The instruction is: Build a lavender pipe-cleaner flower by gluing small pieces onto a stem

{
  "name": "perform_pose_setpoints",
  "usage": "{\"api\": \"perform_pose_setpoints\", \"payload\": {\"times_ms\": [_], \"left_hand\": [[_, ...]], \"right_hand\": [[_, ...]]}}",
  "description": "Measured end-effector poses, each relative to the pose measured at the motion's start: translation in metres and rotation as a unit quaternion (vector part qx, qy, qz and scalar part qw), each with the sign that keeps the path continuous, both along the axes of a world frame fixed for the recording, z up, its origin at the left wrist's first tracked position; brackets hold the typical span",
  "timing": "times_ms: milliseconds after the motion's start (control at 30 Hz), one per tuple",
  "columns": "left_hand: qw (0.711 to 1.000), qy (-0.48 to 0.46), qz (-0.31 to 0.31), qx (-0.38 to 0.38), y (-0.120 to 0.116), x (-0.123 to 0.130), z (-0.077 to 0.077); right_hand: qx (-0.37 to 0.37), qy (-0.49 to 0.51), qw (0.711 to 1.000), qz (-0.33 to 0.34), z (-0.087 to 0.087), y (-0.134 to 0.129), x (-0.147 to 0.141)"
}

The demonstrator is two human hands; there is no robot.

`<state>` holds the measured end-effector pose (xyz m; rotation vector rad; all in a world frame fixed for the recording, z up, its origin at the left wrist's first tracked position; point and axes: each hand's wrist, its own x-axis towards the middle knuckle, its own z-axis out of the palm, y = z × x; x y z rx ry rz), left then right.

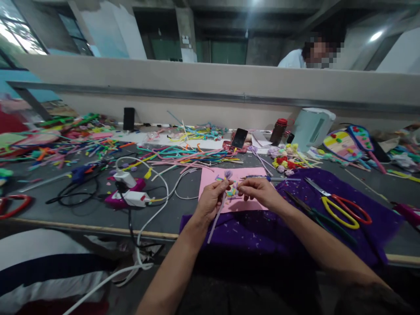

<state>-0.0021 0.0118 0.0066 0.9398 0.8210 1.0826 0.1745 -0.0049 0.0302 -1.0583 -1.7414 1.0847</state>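
My left hand pinches a lavender craft flower by its long pale stem, which looks like a pipe cleaner. The bloom points up above the fingers and the stem slants down toward me. Just to the right is my right hand, its thumb and fingertips drawn together; whatever may be between them is too small to make out. Both hands are over a pink sheet strewn with small coloured snippets. Behind the right hand lies a slim blue-and-grey tool, partly hidden.
On the purple cloth rest red-and-yellow-handled scissors and dark green pliers. Bundled pipe cleaners, finished flowers, a phone and a kettle stand behind. White cables and a power strip are leftward.
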Motion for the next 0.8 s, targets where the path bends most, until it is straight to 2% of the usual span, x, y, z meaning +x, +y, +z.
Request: {"api": "perform_pose_setpoints", "payload": {"times_ms": [167, 300, 433, 567, 800], "left_hand": [[0.998, -0.06, 0.023, 0.018, 0.001, 0.001, -0.001], [0.995, -0.077, 0.041, 0.04, 0.0, 0.002, -0.002], [0.996, -0.062, 0.043, 0.041, 0.001, -0.001, -0.001], [0.995, -0.085, 0.045, 0.01, 0.004, -0.003, -0.001], [0.998, -0.051, -0.03, -0.015, 0.006, -0.005, -0.005]], "right_hand": [[-0.05, 0.028, 0.998, 0.014, -0.001, 0.001, -0.036], [-0.056, 0.072, 0.996, 0.019, -0.005, 0.004, -0.052], [-0.076, 0.127, 0.989, 0.013, -0.007, 0.005, -0.049], [-0.099, 0.151, 0.984, 0.006, -0.007, 0.004, -0.039], [-0.153, 0.152, 0.974, 0.065, -0.009, -0.001, -0.039]]}}
